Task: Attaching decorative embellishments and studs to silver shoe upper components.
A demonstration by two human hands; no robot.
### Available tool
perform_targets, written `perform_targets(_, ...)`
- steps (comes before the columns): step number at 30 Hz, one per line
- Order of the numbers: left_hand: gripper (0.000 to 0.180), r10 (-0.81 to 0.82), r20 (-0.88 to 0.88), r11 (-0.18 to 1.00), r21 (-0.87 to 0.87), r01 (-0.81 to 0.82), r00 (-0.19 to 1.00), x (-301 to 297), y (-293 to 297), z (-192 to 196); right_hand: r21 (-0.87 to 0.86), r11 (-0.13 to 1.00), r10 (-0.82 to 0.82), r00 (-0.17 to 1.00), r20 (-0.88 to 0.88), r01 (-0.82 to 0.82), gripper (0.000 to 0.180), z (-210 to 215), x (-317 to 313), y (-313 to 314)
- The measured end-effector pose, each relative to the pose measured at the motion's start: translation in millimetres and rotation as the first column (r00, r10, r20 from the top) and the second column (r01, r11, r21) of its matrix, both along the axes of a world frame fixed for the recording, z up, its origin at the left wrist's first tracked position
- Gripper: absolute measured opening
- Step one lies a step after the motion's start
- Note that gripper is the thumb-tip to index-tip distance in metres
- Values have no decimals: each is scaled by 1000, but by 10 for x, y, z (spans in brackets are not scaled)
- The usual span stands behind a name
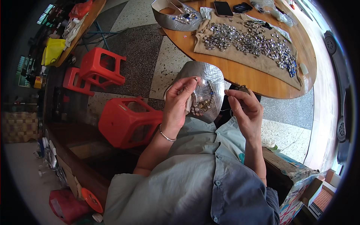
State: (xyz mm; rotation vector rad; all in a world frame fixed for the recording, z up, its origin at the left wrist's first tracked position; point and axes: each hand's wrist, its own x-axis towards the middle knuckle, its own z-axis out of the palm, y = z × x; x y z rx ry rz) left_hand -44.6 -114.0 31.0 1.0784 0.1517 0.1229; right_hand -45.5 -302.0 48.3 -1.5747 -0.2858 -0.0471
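The beaded silver cloth (216, 85) is now clamped at its left edge by the left hand (176, 103), while just off its right edge the right hand (246, 108) is held, fingertips pinched together.

Frame centre: beads (200, 108) lie in a tray (216, 80), between my left hand (175, 108) and my right hand (246, 110). Upper right: gems (240, 40) on a cloth (243, 60), on a table (309, 52).

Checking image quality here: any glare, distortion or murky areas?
Head view: strong fisheye bending and a black rim; head view: daylight washes out the pale ground at right; head view: bright glints on the silvery piece and loose gems; head view: left background dim; head view: what the right hand pinches is too small to identify.
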Motion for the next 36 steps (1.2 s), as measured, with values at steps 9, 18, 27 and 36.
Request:
perform_targets(9, 24, 262, 22, 961, -98, -258, 965, 30, 0, -268, -64, 998, 17, 999, 45, -14, 14, -175, -10, 4)
perform_targets(18, 22, 300, -24, 901, -321, -291, 954, 101, 190, -315, -71, 997, 16, 999, 45, -13, 14, -171, -21, 16)
perform_targets(27, 24, 229, -35, 896, -384, -224, 973, 95, 211, -266, -32, 999, -37, 999, 26, 38, 14, -109, -44, 57)
perform_targets(36, 22, 279, -35, 896, -351, -274, 960, 86, 184, -292, -33, 999, -32, 996, 82, 35, 14, -126, -62, 62)
